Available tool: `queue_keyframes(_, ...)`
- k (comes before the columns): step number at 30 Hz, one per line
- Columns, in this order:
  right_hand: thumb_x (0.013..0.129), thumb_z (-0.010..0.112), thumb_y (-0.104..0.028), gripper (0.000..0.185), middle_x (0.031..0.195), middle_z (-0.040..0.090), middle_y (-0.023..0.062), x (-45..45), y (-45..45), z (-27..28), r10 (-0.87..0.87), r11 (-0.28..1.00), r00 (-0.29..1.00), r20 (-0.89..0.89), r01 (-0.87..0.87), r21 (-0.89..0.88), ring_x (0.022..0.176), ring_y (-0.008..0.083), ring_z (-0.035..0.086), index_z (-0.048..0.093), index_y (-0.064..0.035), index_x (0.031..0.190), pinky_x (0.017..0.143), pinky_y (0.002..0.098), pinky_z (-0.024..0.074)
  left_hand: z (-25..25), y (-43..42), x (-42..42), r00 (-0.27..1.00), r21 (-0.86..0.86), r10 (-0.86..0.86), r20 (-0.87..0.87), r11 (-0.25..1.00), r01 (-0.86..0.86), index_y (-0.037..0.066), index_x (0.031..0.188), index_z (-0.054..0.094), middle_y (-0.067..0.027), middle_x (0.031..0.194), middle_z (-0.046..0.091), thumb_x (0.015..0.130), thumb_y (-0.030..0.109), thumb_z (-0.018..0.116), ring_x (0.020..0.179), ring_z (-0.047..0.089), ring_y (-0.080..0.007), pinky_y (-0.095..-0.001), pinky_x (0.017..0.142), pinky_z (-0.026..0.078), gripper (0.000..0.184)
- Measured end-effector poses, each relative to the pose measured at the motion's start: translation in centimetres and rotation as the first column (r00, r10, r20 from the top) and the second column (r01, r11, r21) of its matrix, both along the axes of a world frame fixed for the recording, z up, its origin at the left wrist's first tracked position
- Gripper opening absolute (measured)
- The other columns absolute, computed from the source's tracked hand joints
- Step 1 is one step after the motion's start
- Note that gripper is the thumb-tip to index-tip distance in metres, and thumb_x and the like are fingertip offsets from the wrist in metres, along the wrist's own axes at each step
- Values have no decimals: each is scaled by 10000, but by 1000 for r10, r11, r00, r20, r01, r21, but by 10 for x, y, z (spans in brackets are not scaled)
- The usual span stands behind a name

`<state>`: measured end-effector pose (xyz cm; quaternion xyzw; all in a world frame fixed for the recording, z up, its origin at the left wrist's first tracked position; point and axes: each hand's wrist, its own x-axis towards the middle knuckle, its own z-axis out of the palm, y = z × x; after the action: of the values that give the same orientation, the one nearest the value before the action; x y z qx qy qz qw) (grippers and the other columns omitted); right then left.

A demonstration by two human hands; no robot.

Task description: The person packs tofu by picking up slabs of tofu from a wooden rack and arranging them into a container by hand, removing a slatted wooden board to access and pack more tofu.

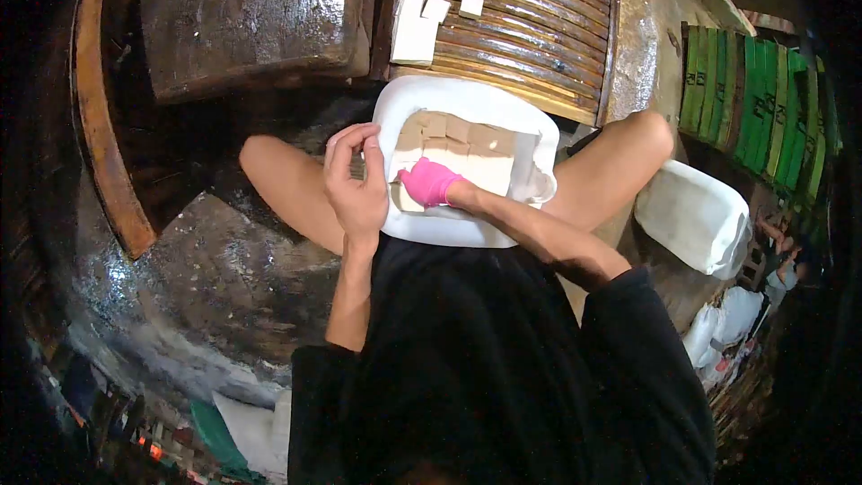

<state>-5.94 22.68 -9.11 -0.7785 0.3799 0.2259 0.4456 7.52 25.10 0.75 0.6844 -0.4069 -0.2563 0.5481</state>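
Observation:
A white plastic tub [449,232], shaped like a cut-open jerrycan, sits between my legs. Pale tofu-like blocks [489,171] lie in rows inside it, some of them shaded. My right hand [431,183], in a pink glove, reaches into the tub's left part. Its fingers are closed at a tofu block [404,164] by the left wall; the fingertips are partly hidden. At the tub's left rim is my bare left hand [356,181], palm toward the tub, fingers bent and thumb apart, with nothing seen in it.
Several white blocks [415,34] lie on a wet slatted wooden rack [530,27] beyond the tub. A dark wooden board [242,18] stands left of it. To the right are green slatted crates [754,103] and a white plastic jerrycan [687,216]. The floor [233,278] looks wet.

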Motion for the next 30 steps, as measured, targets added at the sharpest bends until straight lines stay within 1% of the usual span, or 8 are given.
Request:
queue_keyframes(6, 807, 616, -131, 244, 974, 700, 209, -1, -16, 14, 146, 985, 977, 155, -159, 71, 800, 339, 709, 677, 4, 1000, 685, 424, 560, 2, -1, -1, 1000, 47, -2, 5, 999, 2, -18, 976, 664, -125, 1010, 660, 898, -9, 597, 939, 633, -238, -329, 828, 500, 104)
queue_keyframes(10, 851, 565, -279, 326, 636, 644, 197, -1, -50, 45, -425, 788, 850, -312, 517, 334, 546, 323, 655, 636, 16, 733, 565, 448, 530, 2, 3, 1, 997, 90, -49, 64, 995, 43, -18, 1016, 649, -96, 1054, 629, 943, 21, 567, 938, 604, -168, -288, 816, 488, 117)
queue_keyframes(13, 904, 488, -295, 322, 710, 675, 171, -3, -45, -13, 117, 990, 993, -35, -114, 88, 629, 329, 665, 678, -37, 873, 603, 436, 525, -2, 1, 1, 991, 132, -75, 112, 990, 60, -10, 1054, 630, -86, 1057, 618, 960, 52, 542, 934, 599, -164, -292, 813, 486, 142)
queue_keyframes(16, 895, 504, -284, 312, 770, 694, 166, -14, -36, -46, 162, 975, 980, 113, -141, -171, 677, 351, 663, 693, -37, 909, 620, 440, 522, 13, -11, -4, 974, 198, -138, 180, 975, 101, 3, 1101, 615, -111, 1052, 619, 945, 64, 543, 942, 595, -215, -333, 829, 479, 182)
queue_keyframes(21, 974, 447, -341, 408, 825, 707, 110, -31, -90, 144, 40, 908, 997, 70, -65, 414, 687, 242, 671, 690, -13, 973, 683, 376, 534, 31, -54, -9, 838, 292, -360, 410, 922, 253, 15, 1165, 594, -177, 1117, 603, 963, 162, 517, 1054, 540, -355, -433, 941, 418, 262)
queue_keyframes(24, 998, 472, -392, 393, 802, 713, 50, -65, -171, 187, -460, 790, 829, 318, 219, 572, 762, 182, 679, 706, -77, 1032, 742, 358, 529, 21, -73, -19, 781, 289, -373, 502, 923, 255, 18, 1161, 602, -190, 1106, 611, 990, 208, 478, 1026, 543, -378, -450, 921, 430, 284)
queue_keyframes(27, 889, 608, -401, 524, 1243, 630, 181, -64, -255, 63, -369, 886, 811, 453, 454, -92, 1144, 307, 612, 597, -57, 1284, 957, 383, 493, 30, -79, -26, 766, 326, -380, 519, 916, 234, 25, 1126, 615, -179, 1056, 626, 992, 198, 470, 977, 550, -380, -456, 891, 443, 263)
queue_keyframes(30, 889, 611, -420, 664, 1261, 586, 233, -32, -292, -49, -441, 887, 853, 278, 462, -13, 1136, 314, 603, 483, 8, 1380, 965, 417, 487, 29, -80, -25, 753, 369, -392, 528, 905, 212, 26, 1109, 622, -167, 1047, 625, 986, 191, 475, 979, 554, -367, -455, 887, 447, 253)
